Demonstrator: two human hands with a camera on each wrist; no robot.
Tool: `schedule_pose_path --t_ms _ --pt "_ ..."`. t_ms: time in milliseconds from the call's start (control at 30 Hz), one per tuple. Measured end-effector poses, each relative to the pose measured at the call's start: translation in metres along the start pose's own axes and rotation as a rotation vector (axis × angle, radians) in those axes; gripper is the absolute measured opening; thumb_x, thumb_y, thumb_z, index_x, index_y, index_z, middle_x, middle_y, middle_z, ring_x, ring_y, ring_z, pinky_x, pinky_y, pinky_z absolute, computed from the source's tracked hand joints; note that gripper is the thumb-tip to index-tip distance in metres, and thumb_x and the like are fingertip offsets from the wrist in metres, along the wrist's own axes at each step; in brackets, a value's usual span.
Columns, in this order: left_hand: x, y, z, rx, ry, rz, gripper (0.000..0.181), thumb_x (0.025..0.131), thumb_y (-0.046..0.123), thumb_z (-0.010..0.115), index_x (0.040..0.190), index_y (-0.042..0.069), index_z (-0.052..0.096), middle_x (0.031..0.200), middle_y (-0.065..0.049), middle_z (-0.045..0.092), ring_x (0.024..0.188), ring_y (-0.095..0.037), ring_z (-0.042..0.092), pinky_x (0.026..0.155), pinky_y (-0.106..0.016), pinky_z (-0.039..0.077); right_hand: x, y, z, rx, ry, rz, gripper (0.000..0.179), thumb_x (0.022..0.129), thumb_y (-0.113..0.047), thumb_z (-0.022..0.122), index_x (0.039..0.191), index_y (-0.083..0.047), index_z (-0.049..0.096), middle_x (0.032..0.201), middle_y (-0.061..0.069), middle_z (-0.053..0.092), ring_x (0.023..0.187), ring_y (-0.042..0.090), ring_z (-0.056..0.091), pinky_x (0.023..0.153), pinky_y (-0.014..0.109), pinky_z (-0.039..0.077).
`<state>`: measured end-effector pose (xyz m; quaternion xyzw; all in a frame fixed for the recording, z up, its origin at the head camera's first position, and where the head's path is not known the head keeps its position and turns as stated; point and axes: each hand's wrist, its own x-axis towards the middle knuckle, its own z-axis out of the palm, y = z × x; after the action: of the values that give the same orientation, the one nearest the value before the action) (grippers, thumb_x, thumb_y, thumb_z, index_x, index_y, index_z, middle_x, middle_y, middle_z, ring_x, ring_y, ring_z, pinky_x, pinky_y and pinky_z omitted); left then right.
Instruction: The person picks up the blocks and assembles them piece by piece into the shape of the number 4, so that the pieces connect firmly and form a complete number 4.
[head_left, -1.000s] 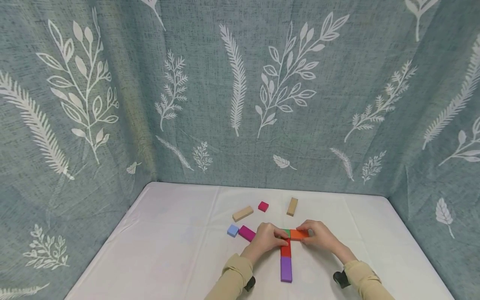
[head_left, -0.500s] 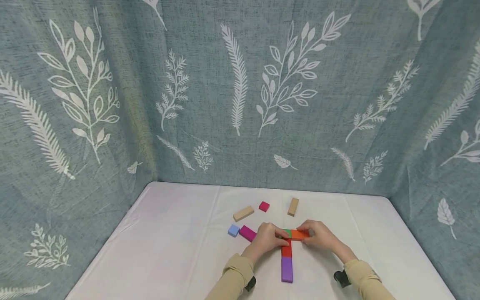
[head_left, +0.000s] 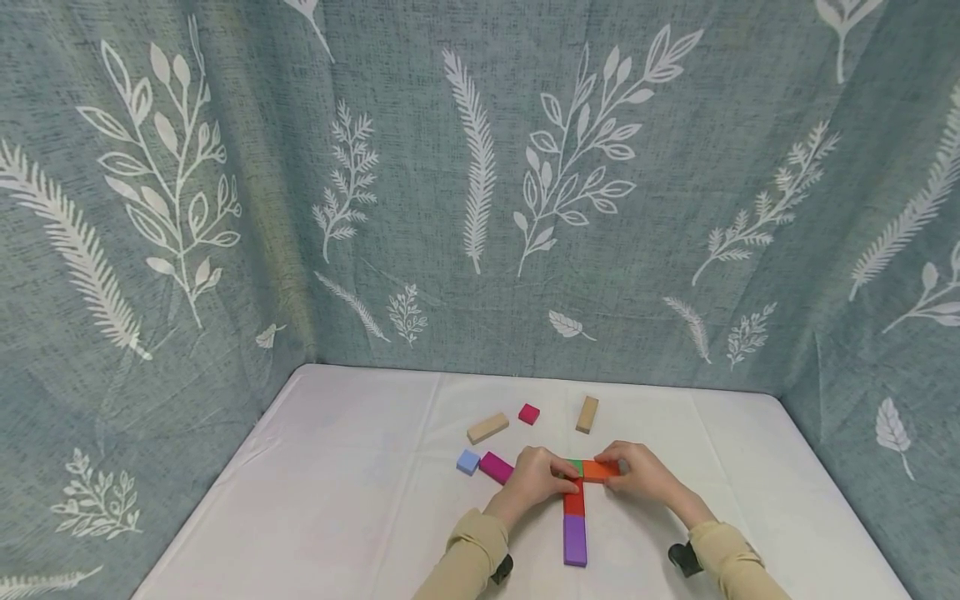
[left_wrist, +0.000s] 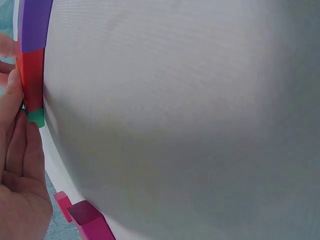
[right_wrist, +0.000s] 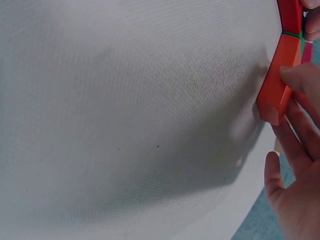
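Observation:
On the table a purple block (head_left: 575, 540), a red block (head_left: 573, 501) and a green block (head_left: 575, 467) stand end to end in a line. An orange block (head_left: 600, 472) extends rightward from the green one. My left hand (head_left: 531, 482) holds the red and green blocks where they meet, its thumb over the red one. Its fingers lie by the green block (left_wrist: 36, 118) in the left wrist view, and part of their contact is hidden. My right hand (head_left: 639, 472) pinches the orange block (right_wrist: 274, 82) between thumb and fingers.
A magenta block (head_left: 496, 467) and a light-blue block (head_left: 468, 462) lie left of my left hand. Farther back are two plain wooden blocks (head_left: 487, 427) and a small crimson block (head_left: 528, 414). A patterned curtain (head_left: 480, 333) encloses the white table (head_left: 360, 467).
Both hands keep their places on the blocks. The whole head view shifts very slightly; nothing on the table visibly moves.

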<state>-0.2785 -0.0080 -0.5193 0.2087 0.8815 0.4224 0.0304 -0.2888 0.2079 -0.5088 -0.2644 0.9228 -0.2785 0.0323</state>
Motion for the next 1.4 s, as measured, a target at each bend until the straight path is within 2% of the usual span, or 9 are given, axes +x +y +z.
schedule_pose_path --t_ms 200,400,600,733,1400 --pt "0.001 -0.001 0.001 0.008 0.008 0.013 0.017 0.071 0.016 0.083 0.086 0.011 0.079 0.087 0.0 0.076 0.091 -0.011 0.07 0.08 -0.02 0.053 0.001 0.0 0.0 0.003 0.006 0.012 0.03 0.075 -0.005 0.075 0.103 0.0 0.07 0.097 0.004 0.069 0.089 0.019 0.062 0.081 0.034 0.052" --pt "0.002 -0.003 0.0 0.014 0.013 0.015 0.017 0.071 0.017 0.083 0.086 0.011 0.079 0.086 0.001 0.076 0.091 -0.011 0.069 0.081 -0.021 0.052 0.003 -0.005 -0.006 0.059 0.022 -0.005 0.033 0.078 -0.008 0.074 0.109 0.002 0.067 0.103 0.012 0.069 0.094 0.028 0.062 0.082 0.04 0.053" --pt "0.003 -0.004 0.0 0.013 0.016 0.012 0.016 0.071 0.017 0.083 0.086 0.012 0.079 0.086 0.002 0.076 0.09 -0.01 0.069 0.079 -0.02 0.052 0.008 -0.008 -0.013 0.088 0.065 -0.009 0.034 0.081 -0.009 0.071 0.112 0.002 0.065 0.106 0.015 0.069 0.097 0.032 0.062 0.083 0.05 0.051" --pt "0.004 -0.005 0.0 0.011 0.017 0.002 0.016 0.071 0.017 0.083 0.086 0.012 0.079 0.086 0.002 0.076 0.09 -0.01 0.069 0.078 -0.019 0.051 0.01 -0.01 -0.018 0.098 0.104 0.003 0.035 0.081 -0.012 0.072 0.113 0.001 0.066 0.106 0.015 0.069 0.097 0.032 0.063 0.081 0.051 0.05" --pt "0.004 -0.001 0.001 -0.029 -0.014 -0.006 0.017 0.074 0.017 0.081 0.09 0.012 0.078 0.088 0.002 0.076 0.093 -0.011 0.069 0.083 -0.023 0.053 0.027 0.002 -0.04 0.279 0.235 0.188 0.048 0.085 -0.024 0.07 0.126 -0.001 0.058 0.123 0.018 0.062 0.112 0.035 0.059 0.092 0.05 0.048"
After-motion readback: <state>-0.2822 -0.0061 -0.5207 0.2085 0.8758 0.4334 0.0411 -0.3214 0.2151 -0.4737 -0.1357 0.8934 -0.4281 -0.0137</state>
